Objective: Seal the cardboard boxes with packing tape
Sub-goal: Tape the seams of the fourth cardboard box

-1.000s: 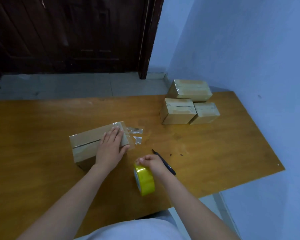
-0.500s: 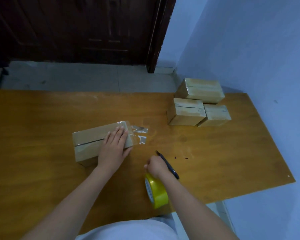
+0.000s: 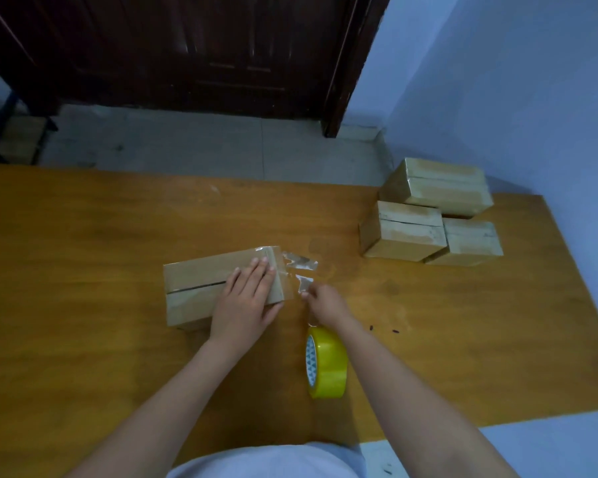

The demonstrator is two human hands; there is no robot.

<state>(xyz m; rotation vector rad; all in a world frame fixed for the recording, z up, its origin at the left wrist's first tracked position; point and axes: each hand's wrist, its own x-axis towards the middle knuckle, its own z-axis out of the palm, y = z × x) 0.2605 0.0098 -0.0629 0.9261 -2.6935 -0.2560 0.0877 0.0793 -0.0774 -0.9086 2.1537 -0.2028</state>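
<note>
A cardboard box (image 3: 197, 282) lies on the wooden table (image 3: 83, 236), its top seam dark and clear tape wrapped over its right end. My left hand (image 3: 247, 300) presses flat on the right half of the box top, fingers straight. Loose clear tape flaps (image 3: 301, 263) stick out from the box's right end. My right hand (image 3: 325, 305) is just right of the box, its fingertips pinching the lower tape flap. The yellow tape roll (image 3: 327, 362) stands on edge on the table under my right wrist, held by neither hand.
Three taped cardboard boxes (image 3: 428, 215) are grouped at the table's far right corner, near the blue wall (image 3: 515, 98). Small dark specks (image 3: 382, 328) lie right of my right arm. Beyond the table are a tiled floor and a dark door (image 3: 204, 53).
My right hand let go of the yellow roll and moved up to the tape flap at the box's right end. The black cutter seen earlier is hidden. My left hand stayed on the box.
</note>
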